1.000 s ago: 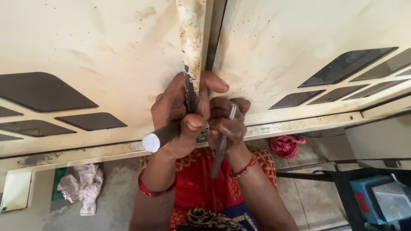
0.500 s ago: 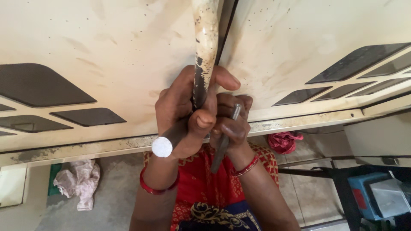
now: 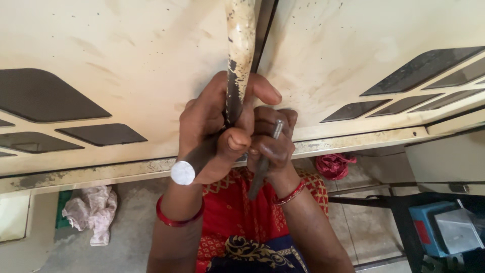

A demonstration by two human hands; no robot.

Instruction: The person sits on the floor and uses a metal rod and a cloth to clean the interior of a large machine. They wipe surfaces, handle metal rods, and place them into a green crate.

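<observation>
The left hand (image 3: 214, 126) was clamped around a dark rod (image 3: 199, 156), its pale round end (image 3: 182, 173) facing the camera, seemingly to brace it against the post (image 3: 240, 45) between the cream panels (image 3: 101, 60); the right hand (image 3: 270, 144), wrist bent upward, was closed on a thin metal tool (image 3: 263, 162) just beside

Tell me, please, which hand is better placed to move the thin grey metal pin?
Probably the right hand: its grip encloses the thin grey metal pin, while the left hand clasps a thick round-ended metal rod.
</observation>
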